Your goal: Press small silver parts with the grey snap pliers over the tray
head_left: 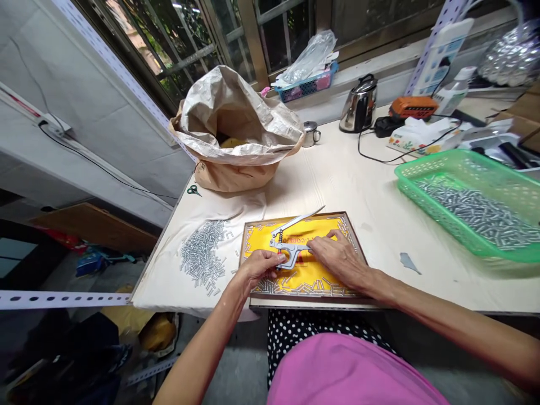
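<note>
A grey metal plier-like hand tool [292,247] with a small spring and a long raised lever lies between my hands, above a shallow tray [358,245] lined with yellow printed sheet. My left hand [262,265] is closed at the tool's left end, thumb and fingers pinched by a small red bit; what else is in the pinch is hidden. My right hand [340,256] is closed on the tool's right end, knuckles up. Small silver metal pins [323,287] lie along the tray's edges. Left of the tray, a heap of similar pins [203,253] rests on the cloth-covered table.
A green basket [451,233] of silver pins stands at the right. Behind the tray is a large open paper sack [240,174]. Green scissors [194,190] lie near the left edge. A kettle [359,104], metal cup [310,134] and tissue pack [415,136] stand at the back.
</note>
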Available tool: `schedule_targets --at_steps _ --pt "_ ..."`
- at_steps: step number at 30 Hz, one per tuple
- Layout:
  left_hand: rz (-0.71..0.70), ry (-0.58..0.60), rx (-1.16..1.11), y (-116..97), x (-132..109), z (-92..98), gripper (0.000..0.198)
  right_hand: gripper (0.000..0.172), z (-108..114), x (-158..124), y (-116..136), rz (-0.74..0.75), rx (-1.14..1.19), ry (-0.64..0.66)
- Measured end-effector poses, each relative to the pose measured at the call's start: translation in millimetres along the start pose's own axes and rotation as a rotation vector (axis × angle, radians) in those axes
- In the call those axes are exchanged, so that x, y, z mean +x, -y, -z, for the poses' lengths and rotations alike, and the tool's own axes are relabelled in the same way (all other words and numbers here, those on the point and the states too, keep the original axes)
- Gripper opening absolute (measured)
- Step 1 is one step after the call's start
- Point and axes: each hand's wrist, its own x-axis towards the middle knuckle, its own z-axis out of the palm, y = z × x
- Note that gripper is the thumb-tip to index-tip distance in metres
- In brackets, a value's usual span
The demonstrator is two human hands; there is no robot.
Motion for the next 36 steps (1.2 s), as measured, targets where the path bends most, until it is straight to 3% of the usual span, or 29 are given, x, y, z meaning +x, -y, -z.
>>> schedule_targets --at_steps 6,10,14,19,21,26,28,30,32,34,36 --pt "0.034 0.123 -0.014 -4.3 -4.9 10.9 0.055 0.021 10.4 -2.3 -2.7 0.035 0.195 0.037" --pt "0.003 0.241 0.091 -7.8 -12.7 15.3 0.052 0.015 18.7 -7.5 -1.7 0.079 0.26 -0.031" --pt "-0.08 0.198 0.175 -14.2 -19.7 12.8 0.047 0.011 22.8 -12.7 4.1 0.076 0.201 -0.111" --pt "-0.059 0.169 -0.093 -13.6 -20.5 20.7 0.047 0.012 31.6 -17.7 2.0 -0.019 0.23 -0.176" --pt "-0.07 0.085 -0.01 -3.5 -21.7 27.6 0.04 0.016 36.1 -23.4 -4.6 -0.083 0.304 -0.168" --pt "-0.316 -0.357 0.65 23.0 -34.6 42.9 0.009 0.018 39.8 -48.5 -17.5 -0.152 0.318 -0.162" --pt "-0.353 -0.592 0.801 22.3 -37.3 53.6 0.012 0.018 37.4 -56.8 -17.0 -0.161 0.311 -0.137" --pt "-0.269 -0.777 0.918 17.3 -34.5 68.1 0.021 0.018 34.1 -60.4 -14.2 -0.162 0.301 -0.123" --pt "-0.123 -0.798 1.01 13.6 -27.1 82.6 0.027 0.018 31.1 -58.6 -10.7 -0.163 0.287 -0.135" --pt "-0.004 -0.715 1.03 14.2 -18.1 93.2 0.028 0.018 29.2 -52.0 -7.4 -0.142 0.262 -0.146" --pt "0.029 -0.669 0.998 18.8 -10.2 98.5 0.024 0.017 28.5 -42.7 -5.0 -0.089 0.22 -0.14"
